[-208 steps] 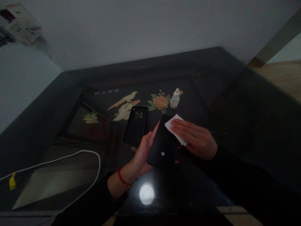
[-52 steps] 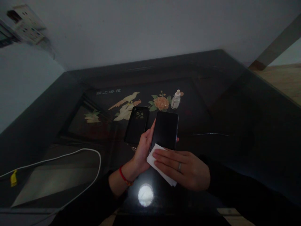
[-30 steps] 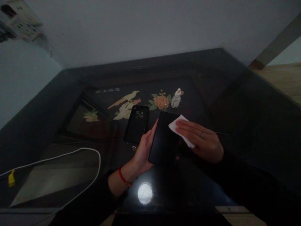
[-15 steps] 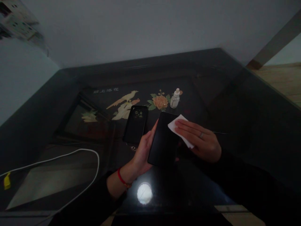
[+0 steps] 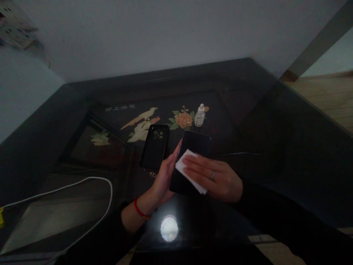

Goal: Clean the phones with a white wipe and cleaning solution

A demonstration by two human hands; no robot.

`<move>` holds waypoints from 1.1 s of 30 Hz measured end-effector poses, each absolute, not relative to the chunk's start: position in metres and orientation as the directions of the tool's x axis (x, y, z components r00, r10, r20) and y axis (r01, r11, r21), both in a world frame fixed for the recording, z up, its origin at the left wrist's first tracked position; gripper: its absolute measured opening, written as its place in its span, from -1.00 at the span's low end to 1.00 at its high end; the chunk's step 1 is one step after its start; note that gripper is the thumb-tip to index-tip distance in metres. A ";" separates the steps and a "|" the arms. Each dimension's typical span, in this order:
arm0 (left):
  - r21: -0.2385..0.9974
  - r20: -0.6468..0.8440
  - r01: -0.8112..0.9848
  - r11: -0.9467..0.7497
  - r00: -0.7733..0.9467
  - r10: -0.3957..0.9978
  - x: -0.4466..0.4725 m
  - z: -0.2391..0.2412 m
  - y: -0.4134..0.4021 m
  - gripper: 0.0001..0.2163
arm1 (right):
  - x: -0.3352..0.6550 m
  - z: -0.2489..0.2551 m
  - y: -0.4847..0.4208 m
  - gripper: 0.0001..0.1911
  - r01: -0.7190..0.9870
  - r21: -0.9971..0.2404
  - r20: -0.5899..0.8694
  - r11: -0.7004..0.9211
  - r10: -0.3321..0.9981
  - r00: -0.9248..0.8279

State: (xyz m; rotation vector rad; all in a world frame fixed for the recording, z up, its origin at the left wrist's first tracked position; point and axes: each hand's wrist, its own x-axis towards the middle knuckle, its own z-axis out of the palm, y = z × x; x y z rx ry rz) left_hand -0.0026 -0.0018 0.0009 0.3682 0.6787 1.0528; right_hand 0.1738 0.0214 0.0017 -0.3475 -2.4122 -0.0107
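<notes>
Phone case (image 5: 154, 146) lies flat on the worktop (image 5: 275, 147), unmoved. Left hand (image 5: 162, 176): fingers curled round the left edge of the phone (image 5: 196, 142), which is held just right of the case. White wipe (image 5: 191, 179) was at the phone's top right corner half a second ago and is now mid-screen (the stroke looks to run toward the near end). Right hand (image 5: 216, 180): fingers together and flat, pressing the wipe down.

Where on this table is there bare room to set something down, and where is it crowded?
Bare: table right of the bottle and right hand, but for a thin pale line; also between cable and phone case. Crowded: centre, where left hand holds the phone, cloth on it, case alongside.
</notes>
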 end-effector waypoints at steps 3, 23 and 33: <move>0.594 -0.334 -0.673 0.441 0.292 0.896 -0.002 0.001 0.000 -0.54 | 0.169 0.001 0.013 -0.69 0.105 -0.013 0.599 0.994 0.092 -0.796; 0.523 -0.377 -0.684 0.509 0.350 0.858 -0.008 0.003 0.003 -0.52 | 0.194 0.004 0.034 -0.66 0.448 -0.057 0.639 0.892 0.378 -0.670; 0.488 -0.418 -0.718 0.497 0.307 0.855 -0.008 0.005 0.005 -0.50 | 0.196 0.003 0.027 -0.68 0.283 -0.121 0.633 0.951 0.294 -0.716</move>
